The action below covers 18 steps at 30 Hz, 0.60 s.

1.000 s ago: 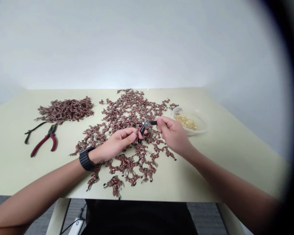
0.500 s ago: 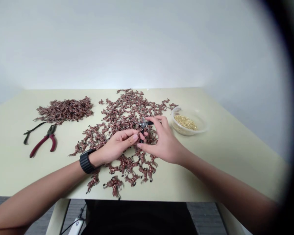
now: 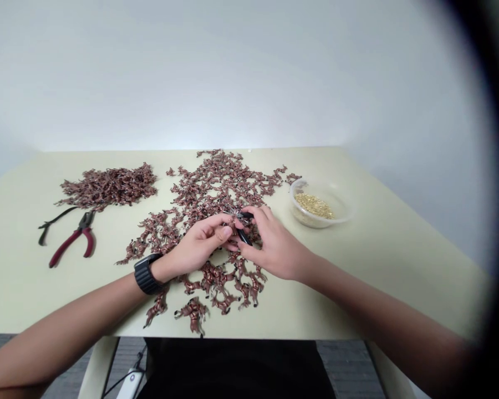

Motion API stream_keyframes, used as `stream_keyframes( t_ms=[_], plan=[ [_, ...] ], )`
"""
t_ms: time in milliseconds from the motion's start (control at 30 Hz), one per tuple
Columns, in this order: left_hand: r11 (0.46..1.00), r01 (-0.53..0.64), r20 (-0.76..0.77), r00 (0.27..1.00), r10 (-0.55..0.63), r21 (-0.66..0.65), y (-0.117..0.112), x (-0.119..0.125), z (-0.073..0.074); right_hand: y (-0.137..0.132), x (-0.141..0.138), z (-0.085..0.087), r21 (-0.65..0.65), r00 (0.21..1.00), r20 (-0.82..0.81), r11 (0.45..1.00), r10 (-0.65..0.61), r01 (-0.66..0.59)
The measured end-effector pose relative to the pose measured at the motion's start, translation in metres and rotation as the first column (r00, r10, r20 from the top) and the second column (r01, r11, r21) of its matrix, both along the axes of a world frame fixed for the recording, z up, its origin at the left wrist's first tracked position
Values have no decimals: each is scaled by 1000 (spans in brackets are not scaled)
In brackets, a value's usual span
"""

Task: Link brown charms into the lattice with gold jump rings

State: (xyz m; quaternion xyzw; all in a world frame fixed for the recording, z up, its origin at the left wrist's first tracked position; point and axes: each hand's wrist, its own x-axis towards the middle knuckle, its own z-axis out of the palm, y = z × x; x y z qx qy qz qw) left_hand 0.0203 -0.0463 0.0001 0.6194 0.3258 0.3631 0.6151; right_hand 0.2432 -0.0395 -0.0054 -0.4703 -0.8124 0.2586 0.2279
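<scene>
Close work with a pair of small black-handled pliers (image 3: 244, 220) is in hand at the middle of the frame, just above the centre of the table. The pliers are held in the right hand (image 3: 275, 247), whose fingers are curled narrowly around the handles, and their small steel head is brought in against the fingertips (image 3: 228, 232) of the left hand (image 3: 198, 243). The left hand is held in a narrow pinch, but whether a small piece is gripped there cannot be told, as the spot is hidden by the fingers. The step is judged to be fine handling at the pliers' tip, and a steady, narrow hold appears to be called for. Flat copper-brown animal-shaped pieces (image 3: 216, 185) with black tips are spread in a loose, branching layer across the table (image 3: 399, 266), around and beneath both hands. A denser heap of similar pieces (image 3: 108, 187) lies at the upper left, and a pair of red-handled pliers (image 3: 71, 244) lies below it, beside a thin black strip (image 3: 54, 220). At the right, a clear plastic bowl (image 3: 351, 210) holds small gold grains (image 3: 315, 205). A black band watch (image 3: 146, 274) is worn on the left wrist.
</scene>
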Motion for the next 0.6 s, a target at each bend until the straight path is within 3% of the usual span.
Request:
stream_keyframes(
  t_ms=[400,600],
  plan=[
    [999,26,59,998,-29,43,-5,5,-4,-2,-4,-2,137,999,49,990,5,-11],
    [999,-22,60,998,20,46,-6,4,-5,-3,-5,-2,-44,996,-91,999,16,-20]
  ],
)
